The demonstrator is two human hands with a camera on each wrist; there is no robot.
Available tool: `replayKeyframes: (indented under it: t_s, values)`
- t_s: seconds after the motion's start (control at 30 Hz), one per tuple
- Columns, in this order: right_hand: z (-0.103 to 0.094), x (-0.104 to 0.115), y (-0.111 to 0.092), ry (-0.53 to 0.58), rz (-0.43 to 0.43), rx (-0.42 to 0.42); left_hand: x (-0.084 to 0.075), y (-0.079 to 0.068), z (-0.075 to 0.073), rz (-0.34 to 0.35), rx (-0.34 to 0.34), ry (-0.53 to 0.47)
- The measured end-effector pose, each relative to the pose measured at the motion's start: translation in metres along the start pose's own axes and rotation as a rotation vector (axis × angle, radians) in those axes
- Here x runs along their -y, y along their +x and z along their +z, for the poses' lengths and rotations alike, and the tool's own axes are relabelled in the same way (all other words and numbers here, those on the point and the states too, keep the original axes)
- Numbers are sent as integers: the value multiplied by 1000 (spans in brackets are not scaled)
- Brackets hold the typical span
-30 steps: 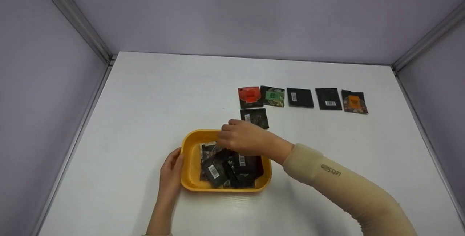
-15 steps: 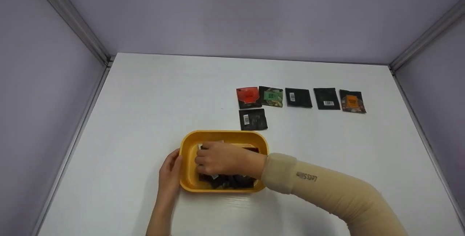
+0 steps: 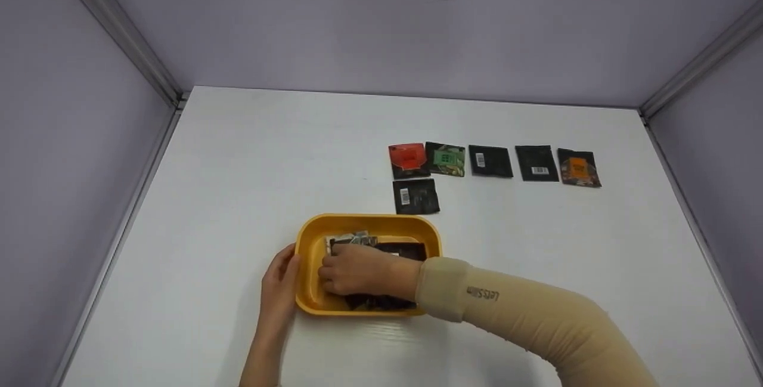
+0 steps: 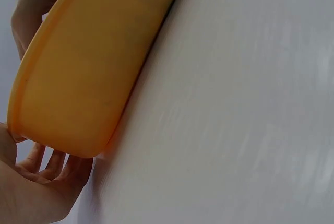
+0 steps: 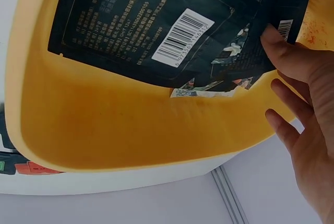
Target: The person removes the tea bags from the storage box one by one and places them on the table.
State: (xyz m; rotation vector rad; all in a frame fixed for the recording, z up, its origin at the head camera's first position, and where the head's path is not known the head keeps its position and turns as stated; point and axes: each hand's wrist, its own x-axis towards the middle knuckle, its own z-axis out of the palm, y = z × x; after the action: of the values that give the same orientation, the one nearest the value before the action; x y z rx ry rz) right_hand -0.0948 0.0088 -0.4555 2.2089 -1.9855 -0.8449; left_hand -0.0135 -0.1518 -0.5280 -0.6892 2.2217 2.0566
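Note:
A yellow plastic tub (image 3: 368, 313) holds several small, flat, mostly black sachets (image 3: 405, 250). My left hand (image 3: 279, 279) grips the tub's left end, its fingers against the outer wall and its thumb by the rim in the left wrist view. My right hand (image 3: 357, 269) is down inside the tub, over the left part of the pile. In the right wrist view, its thumb and forefinger pinch the edge of a black sachet (image 5: 290, 20), while the other fingers stay loose. A larger-looking black sachet with a barcode (image 5: 130, 31) lies beside it. Part of the pile is hidden under this hand.
Behind the tub, a row on the white table (image 3: 250, 154) has a red sachet (image 3: 409, 160), a green one (image 3: 446, 159), two black ones (image 3: 491, 161) and an orange-labelled one (image 3: 579, 167). Another black sachet (image 3: 416, 196) lies below the red one, close to the tub's far rim.
My right hand has moved from the tub's far rim leftward and down into the pile, uncovering the black sachet behind the tub. My left hand has stayed at the tub's left end.

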Motion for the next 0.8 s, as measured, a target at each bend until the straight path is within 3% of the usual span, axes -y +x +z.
replayKeyframes:
  t_s: [0.27, 0.4, 0.57, 0.8]
  values:
    - [2, -1, 2, 7, -5, -4, 1, 0, 0, 33, -4, -10]
    - [0, -2, 1, 73, 14, -2, 3, 1, 0, 43, -9, -12]
    - [-8, -6, -2, 137, 39, 3, 2, 1, -1, 42, -6, -6]
    - [-24, -14, -10, 121, 88, -54, 1, 0, 1, 12, -9, -4]
